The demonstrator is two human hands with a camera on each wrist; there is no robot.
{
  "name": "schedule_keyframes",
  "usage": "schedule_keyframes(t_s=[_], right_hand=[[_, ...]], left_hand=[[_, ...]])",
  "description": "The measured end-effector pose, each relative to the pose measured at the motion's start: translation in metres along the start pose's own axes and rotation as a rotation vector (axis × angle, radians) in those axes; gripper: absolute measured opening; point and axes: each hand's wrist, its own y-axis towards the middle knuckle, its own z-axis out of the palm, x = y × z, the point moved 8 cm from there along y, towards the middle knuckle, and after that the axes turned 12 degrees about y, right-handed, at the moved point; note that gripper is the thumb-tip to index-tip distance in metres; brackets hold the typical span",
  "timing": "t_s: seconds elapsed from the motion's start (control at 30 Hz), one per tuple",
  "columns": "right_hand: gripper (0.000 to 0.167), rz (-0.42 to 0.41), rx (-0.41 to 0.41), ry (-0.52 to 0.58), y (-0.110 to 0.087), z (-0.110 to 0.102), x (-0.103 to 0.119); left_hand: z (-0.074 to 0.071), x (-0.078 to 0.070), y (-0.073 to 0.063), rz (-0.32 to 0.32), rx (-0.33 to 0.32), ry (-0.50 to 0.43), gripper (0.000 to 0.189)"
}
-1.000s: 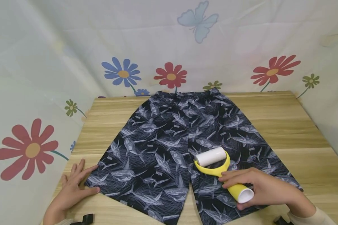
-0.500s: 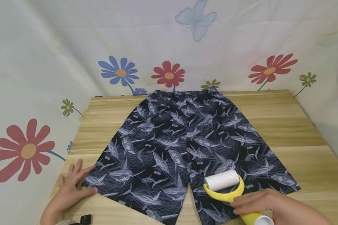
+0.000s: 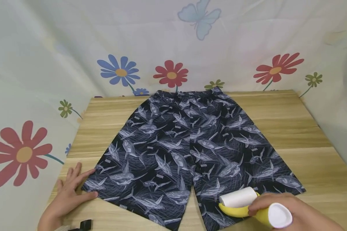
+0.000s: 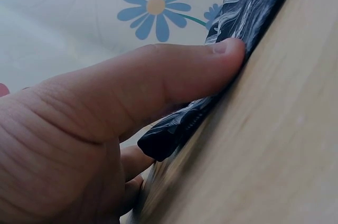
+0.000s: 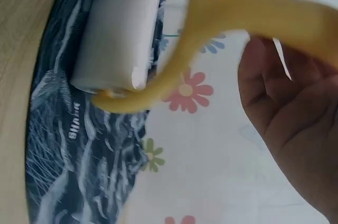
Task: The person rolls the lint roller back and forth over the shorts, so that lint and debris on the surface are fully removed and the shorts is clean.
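Shark-print shorts [image 3: 162,141] flat on wooden table [image 3: 295,128], left grip [image 3: 69,192] touching them, right grip [image 3: 298,209] holding yellow-handled white roller [image 3: 238,197]

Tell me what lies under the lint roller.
Beneath the lint roller are the shark-print shorts, near one leg's hem, and the wood-grain tabletop below them. The strip of fabric directly under it is covered; its print cannot be seen.
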Motion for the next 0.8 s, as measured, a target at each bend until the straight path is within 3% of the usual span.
schedule_keyframes(t_s=[0.2, 0.33, 0.6, 0.8], right_hand=[[0.053, -0.084, -0.136, -0.065, 0.036, -0.027, 0.007], [0.056, -0.096, -0.118, -0.012, 0.062, -0.050, -0.003], [0.045, 0.057, -0.121, 0.113, 0.111, -0.101, -0.045], [0.053, 0.186, -0.159, 0.150, 0.141, -0.129, -0.063]], left_hand=[[-0.002, -0.001, -0.001, 0.009, -0.023, 0.010, 0.086], [-0.001, -0.001, 0.000, 0.010, -0.019, 0.018, 0.087], [-0.003, -0.003, 0.002, 0.004, -0.026, 0.012, 0.087], [-0.001, -0.001, -0.001, -0.013, -0.026, 0.003, 0.086]])
